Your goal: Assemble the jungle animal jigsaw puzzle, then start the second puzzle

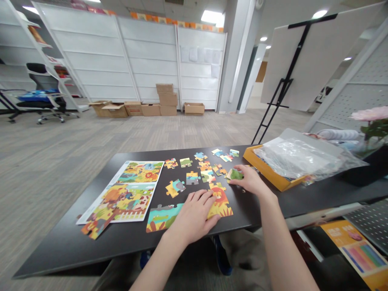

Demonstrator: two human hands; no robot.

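My left hand (194, 214) lies flat over the joined bottom strip of a jigsaw puzzle, hiding its middle. On one side of it shows a crocodile section (162, 218), on the other a lion section (221, 202). Between the thumb and fingers of my right hand (250, 180) is a green puzzle piece (235, 174), low over the table beside other pieces. Loose pieces lie beyond my hands, among them a grey-and-blue piece (176, 188), a blue-and-yellow piece (192, 178) and a tree piece (186, 162).
A picture sheet (148, 190) lies on the black table (121, 236) at left, with a lion strip (93, 228) over its near corner. At right stands an orange box (277, 180) holding clear plastic (303, 157). A flower (370, 114) is at the far right.
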